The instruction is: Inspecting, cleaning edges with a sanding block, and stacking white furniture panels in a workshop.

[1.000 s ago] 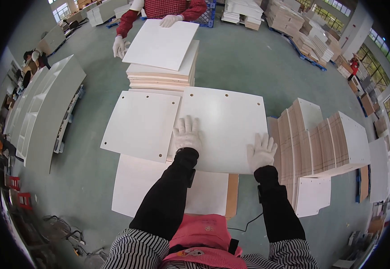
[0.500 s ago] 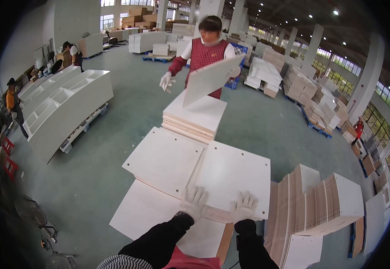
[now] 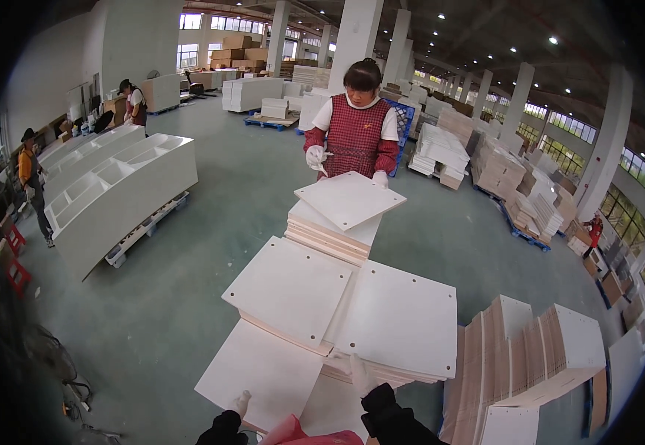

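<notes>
My right hand (image 3: pixel 354 373), in a white glove, lies against the near edge of a large white board with small holes (image 3: pixel 404 326); its fingers are spread. Only the gloved fingertips of my left hand (image 3: pixel 242 404) show at the bottom edge, over a lower white board (image 3: pixel 259 367). Another white board (image 3: pixel 289 291) lies to the left, overlapping both. Across from me a person in a red checked apron (image 3: pixel 354 132) holds a white board (image 3: pixel 348 198) tilted over a stack of boards (image 3: pixel 328 236).
Packs of boards stand on edge at my right (image 3: pixel 537 352). Long white cabinet carcasses (image 3: pixel 118 185) lie on the green floor at left, with two people (image 3: pixel 30 170) near them. Pallets of stacked boards (image 3: pixel 497 167) fill the back right.
The view has tipped up from the boards to the hall. My hands have drawn back from the board's top to its near edge. The person opposite has brought a board down onto the stack.
</notes>
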Available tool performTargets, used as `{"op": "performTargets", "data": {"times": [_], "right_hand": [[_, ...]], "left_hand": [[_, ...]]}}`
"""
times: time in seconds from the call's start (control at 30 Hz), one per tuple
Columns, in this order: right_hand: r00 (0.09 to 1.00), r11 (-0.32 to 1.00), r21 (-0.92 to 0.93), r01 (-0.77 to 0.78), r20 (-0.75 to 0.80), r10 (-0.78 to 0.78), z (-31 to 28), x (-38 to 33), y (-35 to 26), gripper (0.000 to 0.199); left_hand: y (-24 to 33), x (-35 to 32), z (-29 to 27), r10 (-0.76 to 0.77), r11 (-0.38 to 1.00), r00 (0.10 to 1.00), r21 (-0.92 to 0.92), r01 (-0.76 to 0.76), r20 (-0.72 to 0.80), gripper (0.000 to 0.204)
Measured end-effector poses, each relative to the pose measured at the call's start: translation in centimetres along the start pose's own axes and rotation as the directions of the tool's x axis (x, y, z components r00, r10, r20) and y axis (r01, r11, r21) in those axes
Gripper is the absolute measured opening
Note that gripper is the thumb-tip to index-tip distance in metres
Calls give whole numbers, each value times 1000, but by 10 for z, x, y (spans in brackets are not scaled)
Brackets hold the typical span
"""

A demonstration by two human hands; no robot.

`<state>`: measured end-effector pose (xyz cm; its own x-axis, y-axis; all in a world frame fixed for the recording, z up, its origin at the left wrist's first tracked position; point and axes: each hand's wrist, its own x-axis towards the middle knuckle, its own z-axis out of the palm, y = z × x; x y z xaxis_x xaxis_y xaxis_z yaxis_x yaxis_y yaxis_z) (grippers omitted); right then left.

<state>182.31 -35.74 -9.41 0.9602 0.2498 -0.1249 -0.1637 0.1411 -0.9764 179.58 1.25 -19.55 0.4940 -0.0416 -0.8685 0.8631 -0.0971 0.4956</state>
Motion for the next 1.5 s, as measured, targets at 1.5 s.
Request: {"op": "performTargets", "data": {"times": [1.5], "right_hand": [[854,300,-869,-394,-225,468,30,0,400,61]], "left_hand": [[8,148,-138,359,598,864,798,78,-353,70]]}}
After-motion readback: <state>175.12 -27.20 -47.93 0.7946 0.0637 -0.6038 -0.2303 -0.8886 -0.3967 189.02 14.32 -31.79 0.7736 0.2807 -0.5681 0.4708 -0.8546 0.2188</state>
